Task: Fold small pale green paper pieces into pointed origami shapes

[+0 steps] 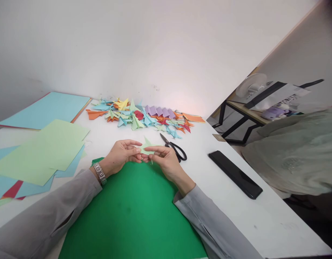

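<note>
A small light green folded paper [147, 146] with pointed corners is held up between my two hands over the far edge of a green sheet [133, 212]. My left hand [124, 153], with a metal watch at its wrist, pinches the paper's left side. On the other side, my right hand [166, 160] grips it between thumb and fingers, the index finger lying along its top. Fingertips hide part of the folds. Just behind my right hand lie black-handled scissors [176, 148], their blades pointing away to the left.
Many folded paper pieces [136, 117] in mixed colours lie along the wall. Loose green sheets [44, 151] and a stack of blue paper [47, 109] are at left. A black case [234, 174] lies at right; beyond the table edge is a person in a pale shirt [295, 151].
</note>
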